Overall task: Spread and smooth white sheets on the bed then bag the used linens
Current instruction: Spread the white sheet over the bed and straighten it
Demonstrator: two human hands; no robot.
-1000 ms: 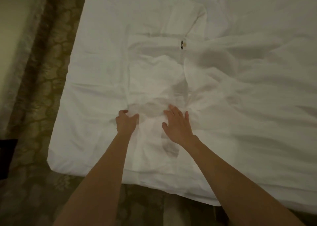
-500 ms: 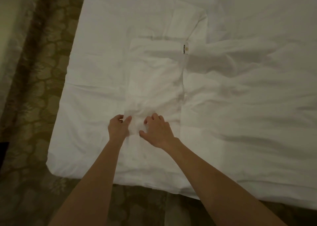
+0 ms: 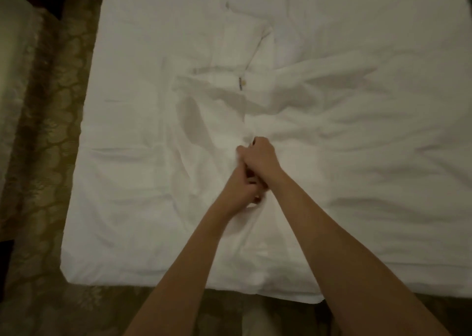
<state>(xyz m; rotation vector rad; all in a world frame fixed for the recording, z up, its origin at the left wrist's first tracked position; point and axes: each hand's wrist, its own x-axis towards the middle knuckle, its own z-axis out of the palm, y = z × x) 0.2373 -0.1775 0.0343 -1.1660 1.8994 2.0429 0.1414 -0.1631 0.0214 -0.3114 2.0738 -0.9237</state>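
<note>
A white sheet (image 3: 209, 121) lies partly folded and wrinkled on the white bed (image 3: 357, 208), with a small label (image 3: 241, 83) near its middle seam. My right hand (image 3: 259, 155) grips a bunched edge of this sheet along the seam, fingers curled. My left hand (image 3: 241, 188) sits just below it, touching it, with fingers curled into the same fold of cloth. Part of the left hand's fingers is hidden behind the right wrist. Both forearms reach in from the bottom of the view.
The bed's near edge (image 3: 178, 283) and left corner (image 3: 67, 272) border a patterned brown-gold carpet (image 3: 43, 157). A pale upholstered piece (image 3: 12, 67) stands at far left. A dark object (image 3: 5, 264) sits at the lower left edge.
Both hands moved right and came together. They went from lying apart on the sheet to gripping its fold, and the sheet's middle has bunched up toward them.
</note>
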